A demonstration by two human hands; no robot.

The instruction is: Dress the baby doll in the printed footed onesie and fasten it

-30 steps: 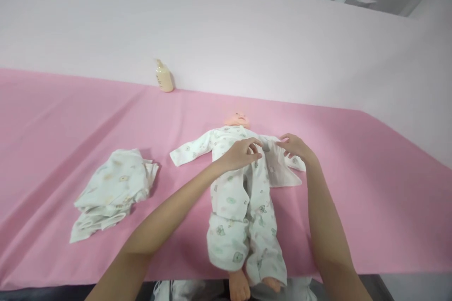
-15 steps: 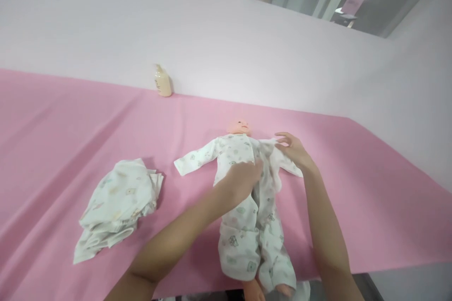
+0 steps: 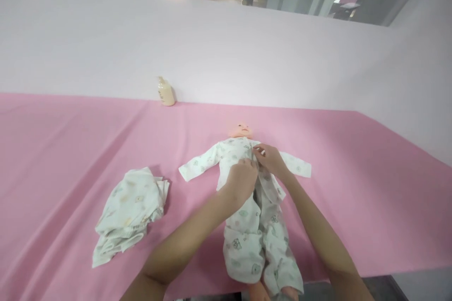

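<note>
A baby doll [image 3: 240, 130] lies on its back on the pink table cover [image 3: 70, 150], dressed in a white printed onesie [image 3: 252, 225]. Its sleeves are spread to both sides and its bare feet reach the table's near edge. My left hand [image 3: 242, 179] rests on the doll's chest with the fingers curled on the left flap of the onesie. My right hand [image 3: 270, 159] pinches the right flap near the collar. The two hands meet at the chest opening.
A crumpled white printed garment [image 3: 130, 207] lies on the cover to the left of the doll. A small cream bottle [image 3: 165, 92] stands at the back against the pale wall. The cover's near edge runs along the bottom of the view.
My right hand has moved left from the doll's right sleeve to the chest and closed the open flap over. My left hand has stayed on the chest.
</note>
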